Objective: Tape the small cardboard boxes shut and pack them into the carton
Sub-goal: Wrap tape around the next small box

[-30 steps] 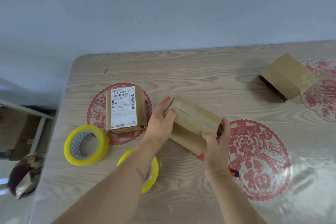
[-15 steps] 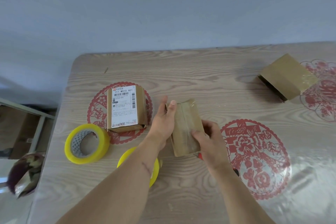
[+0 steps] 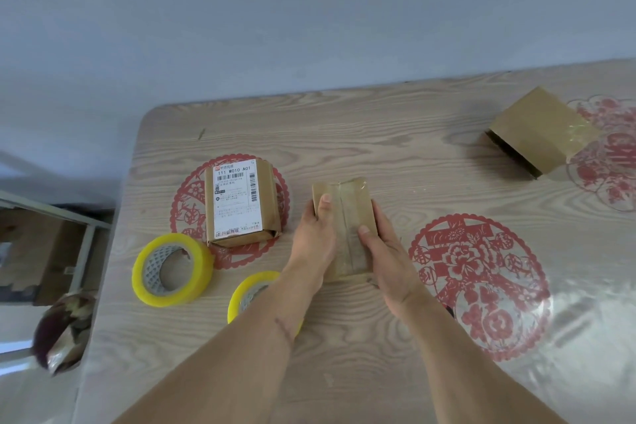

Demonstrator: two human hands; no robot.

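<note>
Box [image 3: 344, 227] in hand sits at the middle of the bench [image 3: 378, 127], long side running away from the person, a glossy strip of tape down its top seam. The left hand [image 3: 315, 234] grips its left edge, thumb laid on the top face; the right hand [image 3: 382, 251] grips the right edge, thumb pressing beside the seam. By my reading the step is smoothing or checking the seal, with packing not yet begun. The next move calls for either more tape or lifting the box away; no carton shows on the bench, so where it goes I cannot tell.

A labelled box [image 3: 241, 205] lies just left of the held one, close enough that a sideways swing could knock it. A third box [image 3: 540, 134] lies well apart at the far right. One yellow tape roll [image 3: 172, 270] stands near the left edge; a second roll [image 3: 254, 296] is partly hidden under the left forearm, so reaching for it means drawing that arm back. Open room lies to the right, over the red paper-cut pattern [image 3: 478, 286], and toward the far edge by the wall. The left edge drops to the floor beside a shelf [image 3: 51, 251].
</note>
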